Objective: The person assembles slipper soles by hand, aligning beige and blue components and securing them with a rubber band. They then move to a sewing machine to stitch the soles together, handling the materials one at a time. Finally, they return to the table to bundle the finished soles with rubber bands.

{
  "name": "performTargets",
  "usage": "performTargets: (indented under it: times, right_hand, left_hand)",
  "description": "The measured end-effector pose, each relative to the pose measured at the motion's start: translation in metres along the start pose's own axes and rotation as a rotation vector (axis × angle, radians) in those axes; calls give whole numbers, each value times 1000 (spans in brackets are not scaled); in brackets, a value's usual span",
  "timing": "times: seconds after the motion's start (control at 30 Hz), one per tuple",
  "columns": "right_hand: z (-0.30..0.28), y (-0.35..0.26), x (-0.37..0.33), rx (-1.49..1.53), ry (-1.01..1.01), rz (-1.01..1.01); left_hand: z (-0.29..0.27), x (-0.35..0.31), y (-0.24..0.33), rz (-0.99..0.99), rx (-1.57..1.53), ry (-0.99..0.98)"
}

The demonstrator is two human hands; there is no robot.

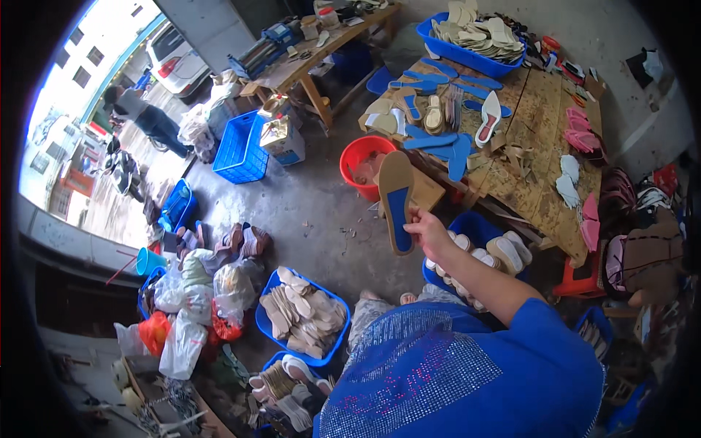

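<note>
My right hand (428,231) reaches forward from the blue shirt sleeve and pinches the edge of a shoe insole (395,177). The insole is tan with a blue section along its lower part, and hangs upright above the floor. Thumb and fingers are closed on its right side, near the heel end. Just behind it are a red bucket (353,150) with pale scraps inside and a cardboard box (425,191). Blue insoles (457,155) lie on the wooden table (529,175) beyond the hand. My left hand is not in view.
Below my right arm sits a blue bin (478,226) of pale soles. Another blue basin (303,314) full of insoles stands on the floor, near plastic bags (234,285). A blue crate (241,150) lies farther off. One person (150,120) stands outside the doorway.
</note>
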State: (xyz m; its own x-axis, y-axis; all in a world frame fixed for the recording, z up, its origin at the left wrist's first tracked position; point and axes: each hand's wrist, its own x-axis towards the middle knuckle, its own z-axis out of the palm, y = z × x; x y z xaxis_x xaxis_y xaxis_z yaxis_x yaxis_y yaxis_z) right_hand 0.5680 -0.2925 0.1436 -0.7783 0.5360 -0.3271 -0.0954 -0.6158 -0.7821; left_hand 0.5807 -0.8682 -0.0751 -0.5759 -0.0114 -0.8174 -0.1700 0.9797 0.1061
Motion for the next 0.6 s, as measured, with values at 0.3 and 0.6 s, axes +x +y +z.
performTargets:
  times: [0.3,0.6]
  right_hand:
    - [15,-8,147,-27,243,-161]
    - [9,-30,234,-244,592,-251]
  left_hand:
    - [-186,153,118,361,316,36]
    - [-401,299,405,495,-244,202]
